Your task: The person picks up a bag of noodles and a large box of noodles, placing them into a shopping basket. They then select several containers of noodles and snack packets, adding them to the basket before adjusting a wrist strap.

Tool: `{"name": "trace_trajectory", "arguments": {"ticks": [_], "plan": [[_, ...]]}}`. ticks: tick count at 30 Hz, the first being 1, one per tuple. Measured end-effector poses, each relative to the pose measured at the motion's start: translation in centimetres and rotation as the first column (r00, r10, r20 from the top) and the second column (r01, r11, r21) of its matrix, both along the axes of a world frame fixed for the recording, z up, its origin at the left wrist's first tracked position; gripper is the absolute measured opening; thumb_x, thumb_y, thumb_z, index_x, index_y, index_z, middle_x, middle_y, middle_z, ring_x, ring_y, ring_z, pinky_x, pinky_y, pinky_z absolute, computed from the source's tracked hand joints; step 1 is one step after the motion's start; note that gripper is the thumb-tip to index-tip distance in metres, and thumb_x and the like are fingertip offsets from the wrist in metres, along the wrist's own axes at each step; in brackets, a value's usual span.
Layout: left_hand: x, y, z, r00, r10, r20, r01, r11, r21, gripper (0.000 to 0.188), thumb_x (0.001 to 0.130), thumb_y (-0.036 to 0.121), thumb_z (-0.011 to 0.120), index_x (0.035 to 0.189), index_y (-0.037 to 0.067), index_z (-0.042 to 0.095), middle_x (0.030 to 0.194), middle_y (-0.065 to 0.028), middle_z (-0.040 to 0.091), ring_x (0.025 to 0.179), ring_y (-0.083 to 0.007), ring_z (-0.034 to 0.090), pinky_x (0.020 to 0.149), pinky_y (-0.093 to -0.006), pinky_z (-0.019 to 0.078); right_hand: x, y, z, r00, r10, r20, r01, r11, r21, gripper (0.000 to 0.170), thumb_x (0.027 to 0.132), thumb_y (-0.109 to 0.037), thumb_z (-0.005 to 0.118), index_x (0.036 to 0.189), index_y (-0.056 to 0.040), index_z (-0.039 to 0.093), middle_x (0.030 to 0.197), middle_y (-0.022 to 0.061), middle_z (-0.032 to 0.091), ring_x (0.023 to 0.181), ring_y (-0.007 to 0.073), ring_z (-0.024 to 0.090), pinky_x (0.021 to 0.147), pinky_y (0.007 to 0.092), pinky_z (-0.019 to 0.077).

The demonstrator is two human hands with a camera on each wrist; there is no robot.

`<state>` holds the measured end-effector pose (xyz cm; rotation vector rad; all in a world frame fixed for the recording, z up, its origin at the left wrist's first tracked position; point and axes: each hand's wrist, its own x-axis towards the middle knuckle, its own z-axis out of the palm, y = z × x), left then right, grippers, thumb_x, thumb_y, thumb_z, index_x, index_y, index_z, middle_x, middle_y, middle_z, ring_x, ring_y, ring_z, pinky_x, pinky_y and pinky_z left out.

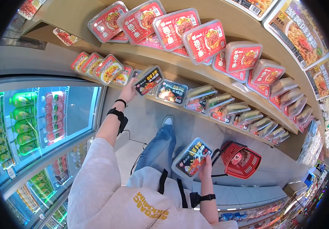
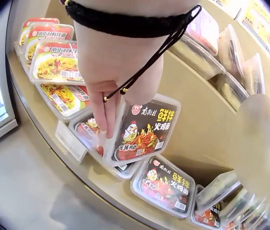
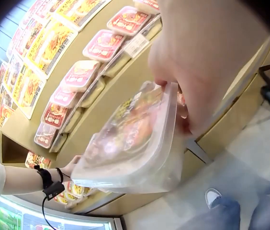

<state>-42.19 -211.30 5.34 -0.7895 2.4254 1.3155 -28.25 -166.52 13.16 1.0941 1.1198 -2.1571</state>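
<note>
On the lower shelf, my left hand (image 1: pixel 127 92) grips a clear plastic box of instant noodles (image 1: pixel 149 81) with a black label by its left edge. The left wrist view shows this noodle box (image 2: pixel 147 127) tilted, its label facing out, over another box lying beneath it. A matching black-labelled box (image 1: pixel 172 92) lies just to its right on the shelf. Low in front of the body, my right hand (image 1: pixel 205 168) holds a second box of instant noodles (image 1: pixel 192 157) by its side. In the right wrist view, that second box (image 3: pixel 135 139) shows its clear side wall, with the fingers partly hidden.
Red-labelled noodle boxes (image 1: pixel 204 41) line the upper shelf. Several more boxes stand along the lower shelf's right part. A red shopping basket (image 1: pixel 242 160) is on the floor at right. A lit drinks fridge (image 1: pixel 78 108) stands at left.
</note>
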Motion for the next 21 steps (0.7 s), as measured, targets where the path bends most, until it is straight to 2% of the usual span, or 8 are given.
{"name": "trace_trajectory", "arguments": {"ticks": [2,3,8,10,15,18,20,21], "plan": [[-0.5,0.6,-1.2,0.998,-0.022,-0.052,0.027,0.994,0.102,0.032,0.082,-0.002,0.042,0.111,0.013,0.040,0.071,-0.0181,0.057,0.064,-0.0259,0.060,0.059,-0.0354,0.0465,-2.6,-2.8,-2.1,1.000,-0.001,-0.002,0.001,1.000,0.003,0.031,0.091,-0.026,0.040,0.114,-0.0057,0.043,0.110,0.0056,0.053,0.101,0.0182,0.051,0.088,0.0339,0.0391],[-0.6,0.7,-2.1,0.993,-0.090,-0.082,0.091,0.996,0.015,0.033,0.083,-0.001,0.040,0.112,0.014,0.040,0.071,-0.0183,0.057,0.065,-0.0280,0.060,0.061,-0.0368,0.0459,-3.7,-4.2,-3.1,1.000,-0.009,-0.013,0.009,1.000,0.002,0.030,0.091,-0.024,0.040,0.115,-0.0064,0.042,0.110,0.0050,0.052,0.101,0.0174,0.050,0.088,0.0335,0.0388],[-0.4,0.8,-4.1,0.988,0.014,-0.155,-0.014,1.000,0.002,0.033,0.084,0.002,0.041,0.113,0.016,0.041,0.073,-0.0206,0.057,0.069,-0.0358,0.057,0.064,-0.0399,0.0450,-8.6,-9.1,-6.9,0.992,0.123,-0.026,-0.123,0.992,-0.029,0.031,0.091,-0.025,0.039,0.117,-0.0081,0.040,0.111,0.0039,0.051,0.102,0.0172,0.049,0.089,0.0336,0.0374],[-0.6,0.8,-3.4,0.991,0.020,-0.130,-0.035,0.993,-0.111,0.031,0.084,0.003,0.041,0.112,0.017,0.045,0.078,-0.0219,0.057,0.074,-0.0388,0.055,0.064,-0.0421,0.0443,-8.7,-10.0,-7.4,0.993,0.119,-0.002,-0.119,0.992,-0.045,0.031,0.091,-0.025,0.039,0.117,-0.0080,0.040,0.111,0.0041,0.050,0.102,0.0170,0.049,0.089,0.0334,0.0377],[-0.6,0.5,-3.7,0.957,-0.029,-0.290,-0.055,0.959,-0.277,0.031,0.083,0.003,0.044,0.110,0.016,0.047,0.084,-0.0222,0.057,0.079,-0.0393,0.054,0.068,-0.0416,0.0450,-9.0,-11.0,-7.5,0.981,0.191,0.023,-0.189,0.981,-0.052,0.032,0.091,-0.025,0.040,0.118,-0.0072,0.040,0.110,0.0048,0.051,0.102,0.0168,0.049,0.089,0.0331,0.0382],[-0.6,0.7,-3.6,0.948,-0.018,-0.317,-0.061,0.969,-0.238,0.035,0.079,0.003,0.050,0.112,0.015,0.047,0.098,-0.0203,0.054,0.088,-0.0373,0.053,0.074,-0.0398,0.0450,-9.0,-11.6,-7.6,0.979,0.200,0.024,-0.198,0.977,-0.079,0.033,0.091,-0.023,0.041,0.119,-0.0075,0.039,0.109,0.0035,0.051,0.099,0.0152,0.048,0.087,0.0312,0.0383],[-0.2,1.4,-3.1,0.945,-0.102,-0.312,-0.040,0.908,-0.416,0.048,0.075,0.004,0.056,0.119,0.016,0.041,0.115,-0.0182,0.042,0.101,-0.0357,0.047,0.082,-0.0396,0.0431,-9.3,-12.3,-7.9,0.979,0.202,0.015,-0.200,0.976,-0.092,0.033,0.090,-0.022,0.042,0.120,-0.0079,0.038,0.107,0.0023,0.051,0.097,0.0137,0.048,0.086,0.0295,0.0383],[-0.2,1.6,-3.1,0.944,-0.104,-0.314,-0.039,0.908,-0.417,0.048,0.075,0.004,0.056,0.119,0.016,0.041,0.115,-0.0182,0.042,0.101,-0.0357,0.047,0.082,-0.0396,0.0431,-9.5,-12.6,-8.1,0.975,0.220,-0.011,-0.220,0.971,-0.091,0.033,0.091,-0.022,0.042,0.120,-0.0081,0.038,0.108,0.0031,0.051,0.099,0.0149,0.048,0.087,0.0308,0.0385]]}}
